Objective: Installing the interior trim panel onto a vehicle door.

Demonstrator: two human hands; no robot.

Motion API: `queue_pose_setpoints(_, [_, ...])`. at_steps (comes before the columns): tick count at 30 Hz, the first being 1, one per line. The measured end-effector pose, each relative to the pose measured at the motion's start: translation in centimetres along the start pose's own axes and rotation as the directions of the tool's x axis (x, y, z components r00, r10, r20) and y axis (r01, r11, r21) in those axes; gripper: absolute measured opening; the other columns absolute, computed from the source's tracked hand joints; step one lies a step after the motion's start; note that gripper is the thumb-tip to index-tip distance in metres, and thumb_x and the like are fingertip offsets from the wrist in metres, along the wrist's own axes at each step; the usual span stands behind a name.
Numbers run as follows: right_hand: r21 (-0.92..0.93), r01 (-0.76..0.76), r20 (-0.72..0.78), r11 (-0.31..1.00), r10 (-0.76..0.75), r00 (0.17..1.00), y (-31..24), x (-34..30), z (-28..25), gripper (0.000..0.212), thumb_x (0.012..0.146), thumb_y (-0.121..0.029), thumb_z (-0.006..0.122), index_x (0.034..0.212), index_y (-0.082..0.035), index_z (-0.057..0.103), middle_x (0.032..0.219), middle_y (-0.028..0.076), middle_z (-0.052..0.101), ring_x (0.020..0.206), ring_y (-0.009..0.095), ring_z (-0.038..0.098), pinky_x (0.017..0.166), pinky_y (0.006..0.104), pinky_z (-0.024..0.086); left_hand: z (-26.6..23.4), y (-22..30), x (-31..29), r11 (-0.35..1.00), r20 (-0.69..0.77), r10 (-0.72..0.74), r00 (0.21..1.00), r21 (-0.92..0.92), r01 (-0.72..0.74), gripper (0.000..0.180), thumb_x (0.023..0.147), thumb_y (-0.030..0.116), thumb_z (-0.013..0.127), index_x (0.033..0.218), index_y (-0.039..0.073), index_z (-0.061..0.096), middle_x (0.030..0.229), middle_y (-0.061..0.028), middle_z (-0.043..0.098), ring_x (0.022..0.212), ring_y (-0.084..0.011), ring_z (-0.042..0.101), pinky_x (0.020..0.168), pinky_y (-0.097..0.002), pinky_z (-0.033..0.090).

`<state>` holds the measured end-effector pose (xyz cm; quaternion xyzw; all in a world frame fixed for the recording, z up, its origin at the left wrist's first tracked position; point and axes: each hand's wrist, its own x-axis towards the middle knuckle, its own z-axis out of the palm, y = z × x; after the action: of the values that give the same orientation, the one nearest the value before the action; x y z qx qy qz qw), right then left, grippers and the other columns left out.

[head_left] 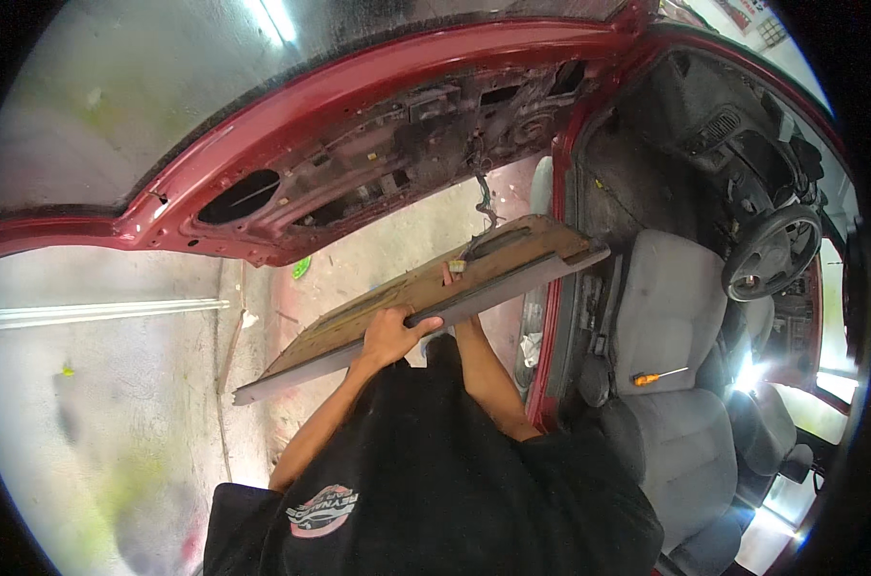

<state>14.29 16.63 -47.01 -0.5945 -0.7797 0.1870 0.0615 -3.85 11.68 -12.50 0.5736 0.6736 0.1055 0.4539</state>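
Note:
A long interior door panel (pixel 512 280), its brown backing turned up and its dark trim edge toward me, lies tilted across my front. My left hand (pixel 397 336) grips its near edge, thumb over the trim and fingers on the backing. My right forearm passes beneath the panel. Part of my right hand (pixel 447 276) shows through an opening in the backing, fingers against a pale wire connector (pixel 458 268); the rest is hidden. A dark wire harness (pixel 485 197) hangs from the stripped red car door (pixel 349 173) toward the panel's far side.
At right is the car's interior, with grey front seats (pixel 671 298) and a steering wheel (pixel 772 252). An orange-handled screwdriver (pixel 658 377) lies on a seat. The red door sill (pixel 551 355) runs beside my right arm; a stained pale wall (pixel 119 413) stands at left.

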Motion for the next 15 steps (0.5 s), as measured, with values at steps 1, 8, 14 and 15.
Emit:
queue_pose_setpoints(1, [-0.069,0.074,-0.011,0.995,-0.075,0.997,-1.6,0.9,0.4,0.064,0.096,-0.038,0.036,0.150,-0.011,0.018,0.149,0.024,0.028,0.139,0.041,0.024,0.113,0.0550,0.017,-0.3,-0.5,-0.3,1.000,-0.051,-0.001,0.999,0.021,0.002,0.078,0.073,0.070,0.062,0.098,-0.004,0.069,0.082,-0.0245,0.066,0.086,-0.0378,0.065,0.079,-0.0448,0.050])
queue_pose_setpoints(8, [-0.435,0.162,0.432,0.886,0.048,0.901,-2.8,3.3,-2.4,0.061,0.095,-0.038,0.036,0.146,-0.006,0.027,0.143,0.027,0.038,0.132,0.044,0.034,0.110,0.0553,0.023,-1.7,-1.6,0.7,0.998,-0.092,-0.020,0.996,0.059,0.026,0.072,0.073,0.065,0.066,0.095,-0.004,0.070,0.083,-0.0247,0.067,0.083,-0.0362,0.066,0.077,-0.0419,0.050])
queue_pose_setpoints(14, [0.003,-0.501,0.393,0.865,0.460,0.797,-3.7,-0.4,-9.2,0.057,0.093,-0.039,0.039,0.138,-0.003,0.037,0.139,0.025,0.042,0.129,0.040,0.039,0.107,0.0502,0.028,-1.8,-1.9,4.4,0.997,-0.069,-0.010,0.998,0.081,0.015,0.061,0.075,0.059,0.068,0.089,-0.001,0.071,0.072,-0.0186,0.067,0.071,-0.0271,0.066,0.072,-0.0376,0.049])
queue_pose_setpoints(15, [0.118,-0.622,0.382,0.774,0.543,0.748,-4.0,-1.3,-9.7,0.057,0.093,-0.040,0.040,0.136,-0.003,0.039,0.139,0.025,0.043,0.128,0.039,0.040,0.107,0.0492,0.029,-2.3,-1.2,4.4,0.999,-0.067,-0.049,0.997,0.007,0.050,0.063,0.074,0.058,0.069,0.082,-0.004,0.069,0.070,-0.0196,0.065,0.067,-0.0235,0.064,0.068,-0.0369,0.048])
